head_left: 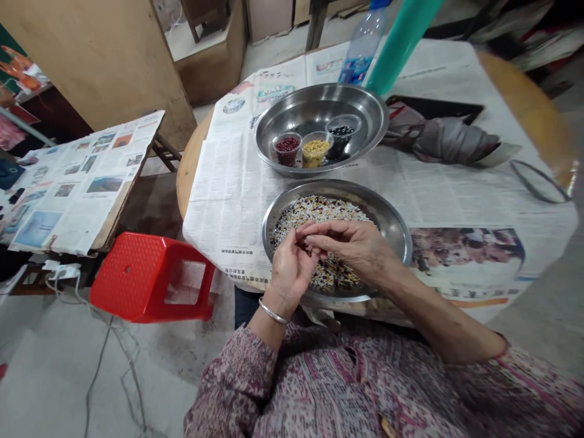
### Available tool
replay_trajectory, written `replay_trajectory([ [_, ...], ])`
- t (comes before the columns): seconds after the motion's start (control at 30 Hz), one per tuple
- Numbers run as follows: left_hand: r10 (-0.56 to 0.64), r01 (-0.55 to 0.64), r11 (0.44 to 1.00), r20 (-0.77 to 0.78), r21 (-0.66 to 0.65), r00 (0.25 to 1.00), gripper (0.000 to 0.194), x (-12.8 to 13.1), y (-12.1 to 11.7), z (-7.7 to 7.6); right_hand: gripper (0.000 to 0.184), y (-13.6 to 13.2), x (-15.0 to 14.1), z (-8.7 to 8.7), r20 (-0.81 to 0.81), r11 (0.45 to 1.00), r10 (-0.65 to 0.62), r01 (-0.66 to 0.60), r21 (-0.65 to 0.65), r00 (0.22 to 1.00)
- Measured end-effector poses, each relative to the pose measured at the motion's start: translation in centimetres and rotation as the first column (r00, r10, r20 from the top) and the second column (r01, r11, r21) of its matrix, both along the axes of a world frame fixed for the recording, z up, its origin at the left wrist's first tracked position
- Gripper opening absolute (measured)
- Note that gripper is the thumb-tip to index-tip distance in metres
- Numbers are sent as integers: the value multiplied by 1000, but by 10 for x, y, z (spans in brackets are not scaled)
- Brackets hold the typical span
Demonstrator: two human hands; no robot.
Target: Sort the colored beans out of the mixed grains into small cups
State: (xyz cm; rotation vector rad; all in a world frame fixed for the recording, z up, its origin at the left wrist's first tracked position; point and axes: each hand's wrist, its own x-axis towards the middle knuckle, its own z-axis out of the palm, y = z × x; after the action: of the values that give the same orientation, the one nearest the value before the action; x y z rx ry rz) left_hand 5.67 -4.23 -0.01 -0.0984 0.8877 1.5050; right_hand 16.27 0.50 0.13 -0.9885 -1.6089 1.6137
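Note:
Above the near steel basin (400, 246), my left hand (292, 261) is cupped with its palm up, and a few small dark beans seem to lie in it, partly covered by fingers. My right hand (356, 246) reaches over from the other side, its thumb and fingertips pinched together at the left palm. Whatever sits between those fingertips is too small to make out. Mixed grain and beans (319, 210), white, yellow and dark, spread over the basin's bottom below both hands. Part of the mix is hidden by the hands.
Behind stands a second steel basin (274, 115) holding cups of red beans (287, 145), yellow grains (316, 148) and black beans (342, 131). A bottle (362, 45), a green cylinder (401, 45) and a grey bundle (449, 139) are on the newspaper-covered table (219, 182). A red stool (137, 277) stands left.

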Motion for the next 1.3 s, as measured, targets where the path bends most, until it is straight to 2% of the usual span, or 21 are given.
replay_trajectory([
  [0.1, 4, -4, 998, -7, -60, 1000, 38, 1, 1, 3, 23, 1, -1, -1, -73, 980, 8, -23, -200, 997],
  [0.17, 2, -2, 999, -3, -52, 1000, 39, 0, 1, 4, 27, 2, -2, -4, -102, 960, 15, -43, -277, 995],
  [0.4, 11, -12, 1000, 38, 21, 999, 42, 0, 0, -2, 25, 0, -6, -11, -110, 973, -22, -5, -233, 994],
  [0.6, 26, -28, 999, 65, 27, 998, 42, 0, 1, 1, 26, 2, -4, -5, -175, 912, 4, -75, -404, 985],
  [0.7, 23, -24, 1000, 41, 9, 999, 41, 0, 1, 3, 25, 2, -3, -4, -187, 893, 6, -90, -442, 982],
  [0.77, 16, -16, 1000, 19, -10, 1000, 41, 0, 1, 3, 25, 2, -2, -5, -164, 904, 17, -85, -419, 986],
  [0.83, -6, 6, 1000, 6, -4, 1000, 44, 0, 0, 2, 24, 2, -1, -6, -107, 947, 34, -66, -315, 994],
  [0.9, -15, 15, 1000, -1, 27, 1000, 46, 0, 0, 1, 21, 1, -1, -5, -8, 993, 43, -44, -106, 999],
  [0.93, -11, 11, 999, -4, 43, 1000, 45, 0, -1, -1, 19, 0, -1, -4, 44, 999, 35, -36, 25, 998],
  [1.0, 5, -5, 998, -11, 61, 1000, 44, 0, -1, -4, 19, 0, -1, -2, 118, 969, 9, -38, 243, 993],
  [1.03, 14, -13, 998, -9, 63, 1000, 43, 0, -2, -5, 20, 0, -1, -1, 131, 953, -2, -38, 300, 991],
  [1.07, 15, -15, 998, -4, 65, 1000, 43, 0, -2, -7, 21, 1, 0, 0, 129, 947, -13, -29, 319, 992],
  [1.13, 8, -9, 997, 16, 80, 1000, 44, 0, -3, -9, 22, 3, 3, 1, 108, 964, -30, 0, 264, 994],
  [1.23, -15, 12, 995, 33, 95, 999, 46, -1, -4, -9, 20, 7, 8, -1, 27, 993, -81, 78, 88, 996],
  [1.3, -18, 16, 997, 31, 82, 999, 45, -2, -4, -7, 23, 10, 12, -3, -54, 995, -89, 86, -56, 995],
])
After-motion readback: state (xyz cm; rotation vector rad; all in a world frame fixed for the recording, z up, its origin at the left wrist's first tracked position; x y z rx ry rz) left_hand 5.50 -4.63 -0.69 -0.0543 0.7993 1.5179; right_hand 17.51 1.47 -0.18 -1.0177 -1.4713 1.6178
